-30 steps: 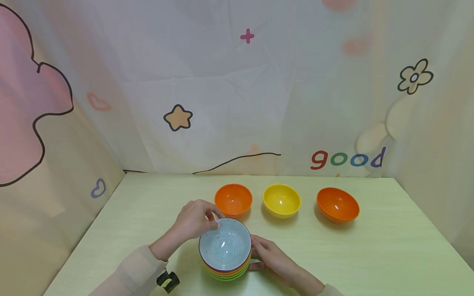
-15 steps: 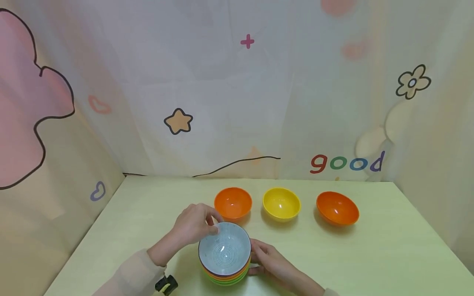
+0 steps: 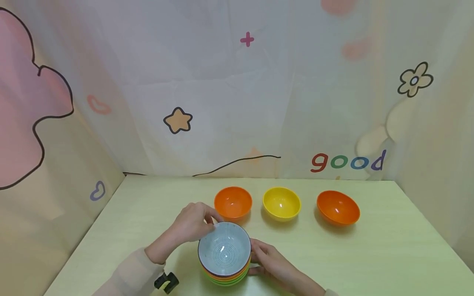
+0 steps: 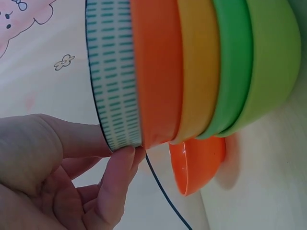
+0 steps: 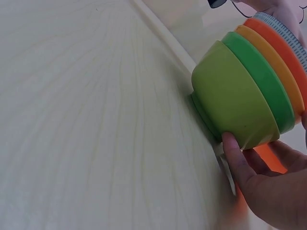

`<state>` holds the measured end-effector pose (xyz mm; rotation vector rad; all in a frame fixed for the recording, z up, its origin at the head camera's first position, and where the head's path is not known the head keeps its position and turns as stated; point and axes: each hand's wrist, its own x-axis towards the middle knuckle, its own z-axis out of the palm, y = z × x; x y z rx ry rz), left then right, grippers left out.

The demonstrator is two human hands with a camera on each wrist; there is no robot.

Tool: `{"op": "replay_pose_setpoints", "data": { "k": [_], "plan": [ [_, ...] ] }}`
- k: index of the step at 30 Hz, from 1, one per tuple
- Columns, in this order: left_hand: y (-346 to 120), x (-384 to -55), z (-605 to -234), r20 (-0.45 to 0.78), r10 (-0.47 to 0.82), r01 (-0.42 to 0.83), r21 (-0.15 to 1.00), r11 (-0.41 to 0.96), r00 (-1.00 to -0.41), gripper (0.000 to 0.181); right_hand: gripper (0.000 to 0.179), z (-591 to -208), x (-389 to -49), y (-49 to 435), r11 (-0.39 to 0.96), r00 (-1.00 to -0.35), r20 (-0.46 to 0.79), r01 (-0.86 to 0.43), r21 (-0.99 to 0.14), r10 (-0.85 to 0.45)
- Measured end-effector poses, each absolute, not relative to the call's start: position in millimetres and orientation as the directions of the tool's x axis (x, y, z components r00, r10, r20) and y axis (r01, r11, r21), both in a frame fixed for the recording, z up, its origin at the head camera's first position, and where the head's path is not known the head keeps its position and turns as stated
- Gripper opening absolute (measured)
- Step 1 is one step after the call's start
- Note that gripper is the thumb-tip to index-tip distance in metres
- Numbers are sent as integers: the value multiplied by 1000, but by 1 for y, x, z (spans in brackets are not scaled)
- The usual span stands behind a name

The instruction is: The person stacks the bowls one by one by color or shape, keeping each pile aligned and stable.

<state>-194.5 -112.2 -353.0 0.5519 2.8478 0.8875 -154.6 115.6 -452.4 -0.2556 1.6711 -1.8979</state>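
A stack of nested bowls (image 5: 235,91) stands near the front of the table. On top is a pale blue-grey bowl (image 3: 225,249) with a dark rim and green dashes outside. Below it show an orange bowl (image 4: 156,72), a yellow-orange bowl (image 4: 199,67), a green bowl (image 4: 233,62) and a light green bowl (image 4: 274,62). My left hand (image 3: 192,222) pinches the top bowl's rim at its far left, thumb on the inner side. My right hand (image 3: 272,263) holds the stack's right side, its thumb and fingers spread against the lower bowls.
Behind the stack stand an orange bowl (image 3: 233,203), a yellow bowl (image 3: 281,204) and, farther right, a second orange bowl (image 3: 338,208) that looks tilted. A printed cloth (image 3: 222,94) closes off the table's (image 3: 370,255) back and sides. A black strap piece hangs near the left sleeve.
The left thumb has drawn back slightly toward the top bowl's rim. The stack, the right hand and the bowls behind keep their places; the head view shifts a little.
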Motion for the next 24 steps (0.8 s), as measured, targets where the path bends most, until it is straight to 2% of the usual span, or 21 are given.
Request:
{"op": "replay_pose_setpoints", "data": {
  "k": [5,24],
  "plan": [
    [-111,-193,-353,-2,347,283,577,766,-938,22,64,-451,-155,116,-26,-811,-241,301,-953,-533],
    [-111,-191,-354,52,344,314,550,774,-938,24,65,-453,-155,117,-62,-803,-213,296,-953,-557]
  ]
}}
